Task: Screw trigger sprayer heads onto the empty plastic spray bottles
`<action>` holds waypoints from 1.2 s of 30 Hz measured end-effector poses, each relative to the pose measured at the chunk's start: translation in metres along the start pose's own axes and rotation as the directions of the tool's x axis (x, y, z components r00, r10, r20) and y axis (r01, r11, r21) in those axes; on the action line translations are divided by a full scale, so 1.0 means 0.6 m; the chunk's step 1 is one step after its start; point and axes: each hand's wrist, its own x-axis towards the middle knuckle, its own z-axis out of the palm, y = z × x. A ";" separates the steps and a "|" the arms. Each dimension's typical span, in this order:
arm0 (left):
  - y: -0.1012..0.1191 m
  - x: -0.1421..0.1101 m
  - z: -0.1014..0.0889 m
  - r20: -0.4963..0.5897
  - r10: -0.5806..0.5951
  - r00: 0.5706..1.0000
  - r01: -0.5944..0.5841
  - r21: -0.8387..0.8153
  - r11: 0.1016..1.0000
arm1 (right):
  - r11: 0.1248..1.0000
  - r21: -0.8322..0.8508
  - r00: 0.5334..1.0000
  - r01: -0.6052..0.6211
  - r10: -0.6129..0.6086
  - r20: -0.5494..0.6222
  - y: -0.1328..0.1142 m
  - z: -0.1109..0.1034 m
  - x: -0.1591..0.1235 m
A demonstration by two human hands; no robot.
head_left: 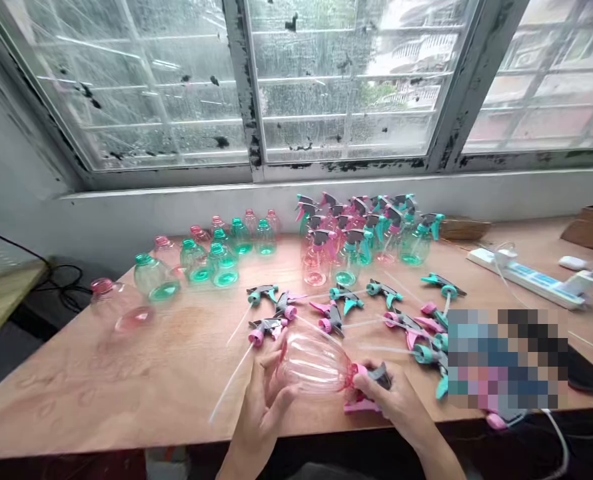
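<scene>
The left hand [259,417] has its fingers and thumb spread around the base end of a clear pink bottle [316,362], while the right hand [401,400] pinches the sprayer head [382,377] at its neck, near the front edge of the table [166,387]. Collar and neck are best kept square—light grip on the body—as the bottle lies sideways, long axis roughly left to right, neck pointing right.

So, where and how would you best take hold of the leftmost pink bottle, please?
I'd grip the leftmost pink bottle around its wide, rounded body, coming from the near left: the green bottle stands close on its right, and the narrow neck offers less to hold.
</scene>
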 end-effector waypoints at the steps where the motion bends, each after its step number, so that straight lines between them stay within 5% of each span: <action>1: -0.001 0.001 -0.001 -0.015 -0.002 1.000 0.001 -0.035 0.999 | 1.000 0.006 1.000 -0.003 0.003 -0.023 -0.001 0.001 -0.002; 6: 0.000 0.004 -0.012 -0.004 -0.010 1.000 0.009 -0.096 0.995 | 1.000 -0.024 1.000 -0.008 0.008 -0.008 -0.010 0.001 -0.007; 13: 0.018 0.000 -0.021 0.106 -0.048 0.993 0.044 0.041 0.998 | 0.998 -0.054 0.999 0.012 -0.009 0.054 -0.017 -0.001 -0.005; 26: 0.005 0.002 -0.013 0.077 -0.118 0.990 0.121 -0.033 0.992 | 0.995 -0.067 0.992 0.070 -0.063 0.107 -0.023 -0.004 -0.006; 36: 0.015 -0.004 -0.010 0.068 -0.027 0.997 0.028 -0.017 0.999 | 0.993 0.116 0.977 0.018 -0.042 0.209 -0.028 -0.001 -0.010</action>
